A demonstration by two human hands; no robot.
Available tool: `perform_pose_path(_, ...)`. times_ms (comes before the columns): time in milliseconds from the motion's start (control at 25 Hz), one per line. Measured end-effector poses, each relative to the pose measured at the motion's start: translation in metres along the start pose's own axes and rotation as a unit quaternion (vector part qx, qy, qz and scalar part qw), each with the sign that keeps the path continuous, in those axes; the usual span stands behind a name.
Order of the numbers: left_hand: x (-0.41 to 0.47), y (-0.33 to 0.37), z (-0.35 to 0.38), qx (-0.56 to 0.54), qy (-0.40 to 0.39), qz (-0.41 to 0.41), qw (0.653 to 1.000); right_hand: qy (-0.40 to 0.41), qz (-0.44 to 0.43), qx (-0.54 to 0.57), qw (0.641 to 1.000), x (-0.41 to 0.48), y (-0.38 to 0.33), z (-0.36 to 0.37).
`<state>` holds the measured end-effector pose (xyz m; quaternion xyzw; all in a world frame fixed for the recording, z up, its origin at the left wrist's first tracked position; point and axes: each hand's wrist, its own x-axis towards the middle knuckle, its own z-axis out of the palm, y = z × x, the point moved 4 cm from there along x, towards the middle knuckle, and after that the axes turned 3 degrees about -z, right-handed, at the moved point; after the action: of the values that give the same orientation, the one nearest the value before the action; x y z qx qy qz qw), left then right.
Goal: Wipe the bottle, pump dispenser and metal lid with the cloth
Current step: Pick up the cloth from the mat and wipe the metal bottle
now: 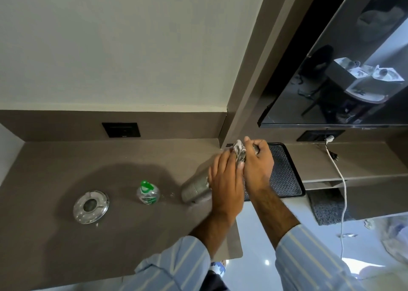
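A grey metal pump dispenser (194, 189) stands on the brown counter (55, 235), tilted in view. My left hand (225, 184) grips its upper body. My right hand (257, 164) presses a white patterned cloth (239, 152) around the dispenser's top, whose metal tip pokes out by the fingers. A clear plastic bottle (148, 193) with a green cap and label stands left of the dispenser. Further left lies a round shiny metal lid (91, 206).
A black patterned tray (284, 173) sits just right of my hands. A white cable (340, 175) hangs from a wall socket at the right. A dark screen (344, 69) hangs above. A black switch plate (121, 129) is on the back wall.
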<state>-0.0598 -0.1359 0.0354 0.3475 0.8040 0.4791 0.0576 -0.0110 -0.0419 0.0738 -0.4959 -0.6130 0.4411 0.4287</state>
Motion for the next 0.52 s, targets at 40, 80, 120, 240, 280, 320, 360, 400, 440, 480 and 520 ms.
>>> perform_pose_path(40,-0.012,0.000,0.001,-0.005,-0.005,0.029,1.000,-0.005,-0.006,-0.003,1.000,-0.001,-0.001,0.001)
perform_pose_path(80,-0.021,-0.009,0.000,-0.005,-0.008,0.044,0.999,-0.008,-0.009,0.001,1.000,-0.002,-0.001,0.001)
perform_pose_path(120,-0.024,-0.025,-0.006,-0.012,-0.002,0.030,0.999,-0.007,-0.008,0.008,1.000,-0.003,0.000,0.000)
perform_pose_path(240,-0.003,-0.061,-0.019,-0.054,0.020,-0.153,0.987,-0.003,0.003,0.006,1.000,-0.003,0.005,-0.007)
perform_pose_path(280,0.009,-0.054,-0.016,-0.055,0.019,-0.169,0.984,-0.003,-0.001,0.005,1.000,-0.003,0.003,-0.007)
perform_pose_path(320,0.019,-0.037,-0.012,-0.051,0.005,-0.145,0.988,-0.005,-0.008,0.004,1.000,-0.003,0.000,-0.006)
perform_pose_path(360,0.020,-0.017,-0.006,-0.040,-0.003,-0.089,0.995,-0.012,-0.018,0.001,1.000,-0.003,-0.003,-0.004)
perform_pose_path(400,0.015,-0.001,-0.002,-0.023,-0.001,-0.034,0.999,-0.021,-0.028,-0.005,0.999,-0.002,-0.007,-0.001)
perform_pose_path(440,0.005,0.003,0.003,-0.008,0.004,0.005,1.000,-0.027,-0.034,-0.011,0.999,-0.002,-0.008,0.001)
perform_pose_path(480,-0.006,-0.002,0.002,-0.005,0.003,0.026,1.000,-0.029,-0.035,-0.013,0.999,-0.003,-0.008,0.001)
perform_pose_path(520,-0.015,-0.014,-0.001,-0.007,-0.001,0.028,1.000,-0.026,-0.032,-0.010,0.999,-0.003,-0.008,0.000)
